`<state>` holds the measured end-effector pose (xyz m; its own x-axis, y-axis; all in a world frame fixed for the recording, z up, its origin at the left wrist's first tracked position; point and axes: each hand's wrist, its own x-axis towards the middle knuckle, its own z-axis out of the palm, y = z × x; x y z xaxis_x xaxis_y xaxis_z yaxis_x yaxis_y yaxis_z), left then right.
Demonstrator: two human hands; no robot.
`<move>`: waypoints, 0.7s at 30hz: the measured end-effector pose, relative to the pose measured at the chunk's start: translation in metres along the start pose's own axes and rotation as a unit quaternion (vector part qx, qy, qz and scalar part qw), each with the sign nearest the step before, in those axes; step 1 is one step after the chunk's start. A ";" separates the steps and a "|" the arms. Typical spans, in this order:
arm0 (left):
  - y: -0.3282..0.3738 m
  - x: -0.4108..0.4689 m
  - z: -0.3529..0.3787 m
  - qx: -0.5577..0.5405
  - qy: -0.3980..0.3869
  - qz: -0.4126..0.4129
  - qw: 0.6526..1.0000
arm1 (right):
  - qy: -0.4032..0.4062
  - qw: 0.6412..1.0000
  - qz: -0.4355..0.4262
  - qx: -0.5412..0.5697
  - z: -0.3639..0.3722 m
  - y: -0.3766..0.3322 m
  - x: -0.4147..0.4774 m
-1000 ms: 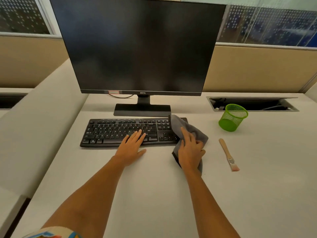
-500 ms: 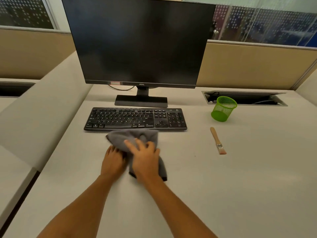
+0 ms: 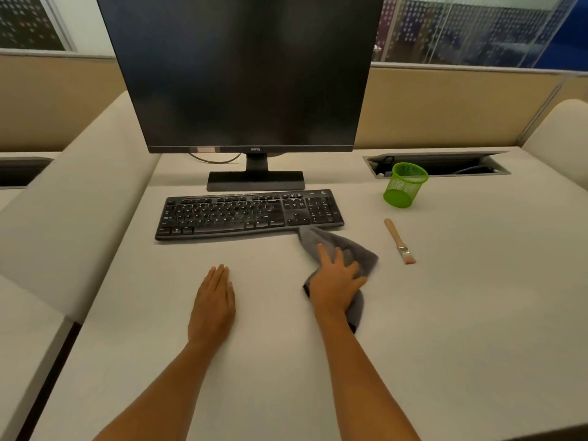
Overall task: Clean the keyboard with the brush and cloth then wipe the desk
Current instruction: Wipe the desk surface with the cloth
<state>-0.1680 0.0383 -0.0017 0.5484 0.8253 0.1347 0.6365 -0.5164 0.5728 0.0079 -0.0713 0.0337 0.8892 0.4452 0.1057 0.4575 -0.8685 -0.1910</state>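
Observation:
A black keyboard lies on the pale desk in front of the monitor. My right hand presses flat on a grey cloth on the desk, just below the keyboard's right end. The cloth's far corner touches the keyboard's front edge. My left hand rests flat on the bare desk below the keyboard, fingers straight and together. A wooden-handled brush lies on the desk to the right of the cloth, bristles toward me.
A black monitor on its stand rises behind the keyboard. A green mesh cup stands right of the keyboard, before an open cable slot. Padded partitions bound the desk at left and far right.
My right hand has slid the cloth from the middle of the desk to the right, under the keyboard's right end. My left hand has come off the cloth and lies on the desk.

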 end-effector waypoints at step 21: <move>0.009 -0.027 -0.036 -0.301 0.003 -0.084 0.950 | 0.168 0.976 -0.014 0.138 -0.002 0.001 -0.059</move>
<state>-0.1967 0.0194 0.0285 0.4628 0.8865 0.0041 0.2877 -0.1546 0.9451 -0.0439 -0.0993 0.0291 0.8452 0.3309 0.4196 0.5069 -0.7450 -0.4337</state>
